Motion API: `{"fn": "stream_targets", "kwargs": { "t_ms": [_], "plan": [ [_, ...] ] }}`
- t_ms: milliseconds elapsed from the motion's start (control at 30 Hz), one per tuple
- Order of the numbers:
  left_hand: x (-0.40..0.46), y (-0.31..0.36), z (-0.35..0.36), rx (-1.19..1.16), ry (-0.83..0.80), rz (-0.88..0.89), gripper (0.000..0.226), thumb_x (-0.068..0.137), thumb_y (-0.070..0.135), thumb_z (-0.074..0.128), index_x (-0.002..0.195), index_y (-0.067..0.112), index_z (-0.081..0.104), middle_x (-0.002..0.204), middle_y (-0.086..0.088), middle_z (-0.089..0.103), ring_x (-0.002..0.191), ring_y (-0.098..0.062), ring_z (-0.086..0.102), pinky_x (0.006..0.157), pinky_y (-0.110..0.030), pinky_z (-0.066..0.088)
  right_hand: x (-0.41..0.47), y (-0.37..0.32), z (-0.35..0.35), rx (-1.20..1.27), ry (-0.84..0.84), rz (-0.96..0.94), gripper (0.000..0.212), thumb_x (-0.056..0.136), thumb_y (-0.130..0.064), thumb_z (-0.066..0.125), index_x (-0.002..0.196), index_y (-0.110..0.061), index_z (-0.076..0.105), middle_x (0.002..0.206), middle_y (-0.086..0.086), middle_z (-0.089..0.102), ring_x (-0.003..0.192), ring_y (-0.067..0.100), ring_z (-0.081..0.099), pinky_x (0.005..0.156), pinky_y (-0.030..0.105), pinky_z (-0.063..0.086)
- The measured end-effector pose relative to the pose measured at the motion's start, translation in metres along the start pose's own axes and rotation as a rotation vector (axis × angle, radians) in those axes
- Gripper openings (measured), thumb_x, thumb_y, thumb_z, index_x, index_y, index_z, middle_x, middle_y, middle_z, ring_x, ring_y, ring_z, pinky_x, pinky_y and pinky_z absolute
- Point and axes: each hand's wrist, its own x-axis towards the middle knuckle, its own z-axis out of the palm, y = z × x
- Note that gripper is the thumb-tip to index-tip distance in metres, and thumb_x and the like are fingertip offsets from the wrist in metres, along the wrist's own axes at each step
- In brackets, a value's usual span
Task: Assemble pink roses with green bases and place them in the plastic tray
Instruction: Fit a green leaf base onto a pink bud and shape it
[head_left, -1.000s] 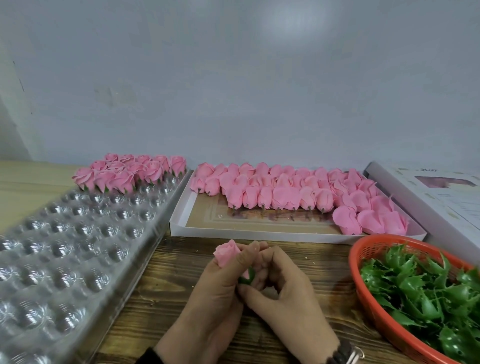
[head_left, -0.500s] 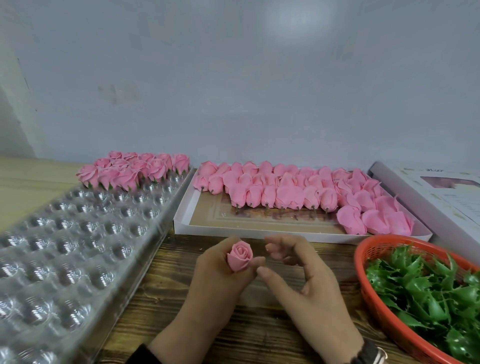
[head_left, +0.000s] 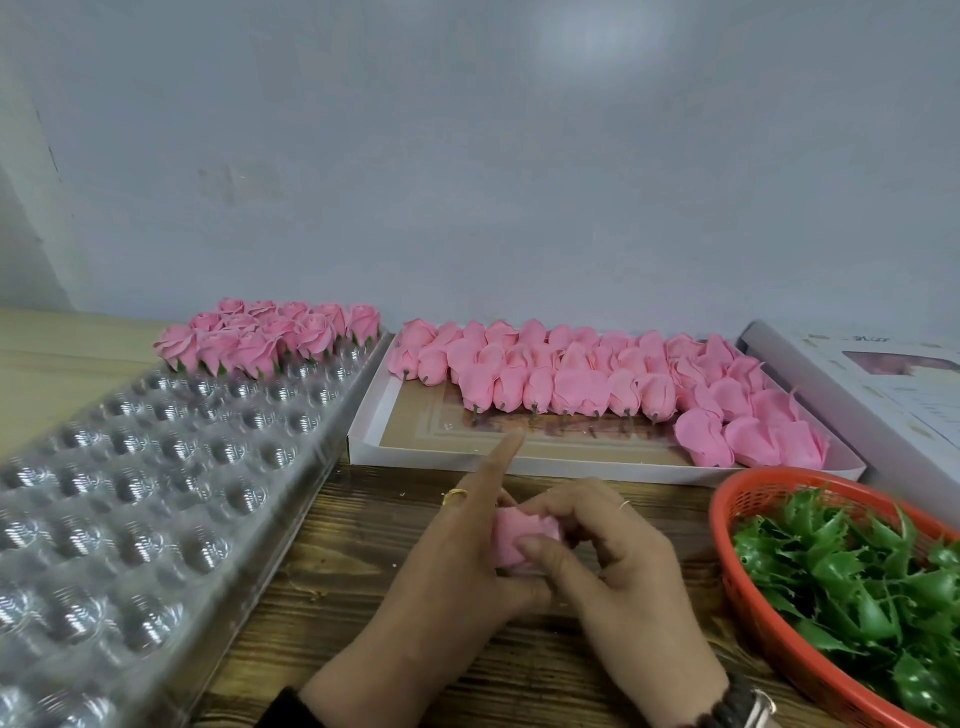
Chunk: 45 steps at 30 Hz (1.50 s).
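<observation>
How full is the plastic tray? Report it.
Mostly empty. Finished roses fill only the far end of the plastic tray; its nearer cups show bare.

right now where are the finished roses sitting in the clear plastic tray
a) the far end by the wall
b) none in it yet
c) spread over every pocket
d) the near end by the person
a: the finished roses with green bases are clustered at the far end of the plastic tray, by the wall, while the pockets nearer the person show bare.
</observation>
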Motion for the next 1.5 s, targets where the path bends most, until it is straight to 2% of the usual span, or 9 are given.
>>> {"fn": "stream_targets", "kwargs": {
  "t_ms": [100, 200, 467, 767, 933, 1067, 1300, 1400, 1500],
  "plan": [
    [0.000, -0.003, -0.002, 0.028, 0.038, -0.051, 0.099, 0.060, 0.029, 0.084, 0.132, 0.055, 0.022, 0.107, 0.015, 0.050, 0.095, 0.001, 0.053, 0.081, -0.012, 0.045, 0.001, 0.002, -0.003, 0.076, 0.084, 0.075, 0.031, 0.072, 0.001, 0.074, 0.076, -0.029, 0.067, 0.077, -0.007, 0.062, 0.071, 0.006, 0.058, 0.063, 0.010, 0.042],
    [0.002, -0.003, -0.001, -0.003, 0.050, -0.120, 0.064, 0.064, 0.020, 0.082, 0.113, 0.038, 0.044, 0.098, 0.008, 0.056, 0.085, -0.002, 0.056, 0.067, -0.010, 0.045, 0.000, 0.002, -0.003, 0.134, 0.077, 0.109, 0.028, 0.072, 0.001, 0.074, 0.077, -0.026, 0.068, 0.070, -0.005, 0.060, 0.062, 0.005, 0.055, 0.058, 0.012, 0.043],
    [0.004, -0.005, -0.002, -0.230, 0.075, -0.177, 0.045, 0.060, 0.018, 0.084, 0.096, 0.032, 0.060, 0.091, 0.001, 0.063, 0.083, -0.009, 0.061, 0.065, -0.011, 0.046, 0.001, 0.005, -0.004, 0.149, 0.083, 0.170, 0.032, 0.074, -0.004, 0.072, 0.085, -0.033, 0.067, 0.079, -0.002, 0.064, 0.074, 0.017, 0.059, 0.070, 0.030, 0.051],
    [0.003, -0.010, 0.002, -0.608, 0.076, -0.320, 0.028, 0.081, 0.001, 0.063, 0.092, 0.023, 0.074, 0.094, -0.007, 0.073, 0.090, -0.021, 0.067, 0.076, -0.026, 0.053, 0.001, 0.009, -0.003, 0.139, 0.213, 0.146, 0.024, 0.073, -0.003, 0.072, 0.074, -0.026, 0.067, 0.071, -0.002, 0.063, 0.068, 0.016, 0.056, 0.065, 0.019, 0.045],
    [0.004, -0.006, 0.006, -0.638, 0.182, -0.361, 0.026, 0.091, 0.001, 0.051, 0.078, 0.014, 0.071, 0.080, -0.009, 0.071, 0.071, -0.018, 0.067, 0.063, -0.028, 0.055, 0.000, 0.008, 0.000, 0.137, 0.225, 0.123, 0.027, 0.073, -0.003, 0.073, 0.079, -0.029, 0.067, 0.070, -0.006, 0.061, 0.067, 0.013, 0.055, 0.064, 0.016, 0.043],
    [0.004, -0.005, 0.008, -0.739, 0.253, -0.374, 0.011, 0.090, 0.003, 0.052, 0.094, 0.005, 0.062, 0.074, -0.009, 0.068, 0.057, -0.014, 0.062, 0.043, -0.021, 0.047, 0.000, 0.009, 0.000, 0.158, 0.267, 0.140, 0.022, 0.073, -0.003, 0.073, 0.073, -0.024, 0.066, 0.070, 0.003, 0.062, 0.068, 0.021, 0.056, 0.063, 0.020, 0.045],
    [0.006, -0.008, 0.006, -0.886, 0.212, -0.414, 0.023, 0.073, 0.011, 0.064, 0.093, 0.001, 0.068, 0.082, -0.014, 0.070, 0.069, -0.017, 0.064, 0.057, -0.022, 0.054, -0.001, 0.008, 0.001, 0.174, 0.281, 0.120, 0.022, 0.073, -0.002, 0.072, 0.074, -0.023, 0.066, 0.069, 0.000, 0.062, 0.066, 0.014, 0.056, 0.064, 0.016, 0.044],
    [0.006, -0.003, 0.008, -0.830, 0.213, -0.376, 0.010, 0.091, 0.008, 0.049, 0.092, 0.005, 0.059, 0.060, -0.011, 0.062, 0.039, -0.014, 0.052, 0.034, -0.018, 0.038, -0.001, 0.008, 0.001, 0.174, 0.292, 0.109, 0.021, 0.072, -0.004, 0.073, 0.075, -0.023, 0.066, 0.070, 0.002, 0.062, 0.067, 0.018, 0.057, 0.065, 0.019, 0.045],
    [0.006, -0.002, 0.008, -0.841, 0.187, -0.352, 0.013, 0.092, 0.002, 0.046, 0.091, 0.006, 0.058, 0.055, -0.004, 0.052, 0.037, -0.008, 0.036, 0.034, -0.015, 0.027, -0.001, 0.007, 0.000, 0.165, 0.310, 0.095, 0.023, 0.072, -0.003, 0.073, 0.074, -0.024, 0.065, 0.069, -0.003, 0.060, 0.065, 0.012, 0.055, 0.064, 0.016, 0.044]
  ]
}}
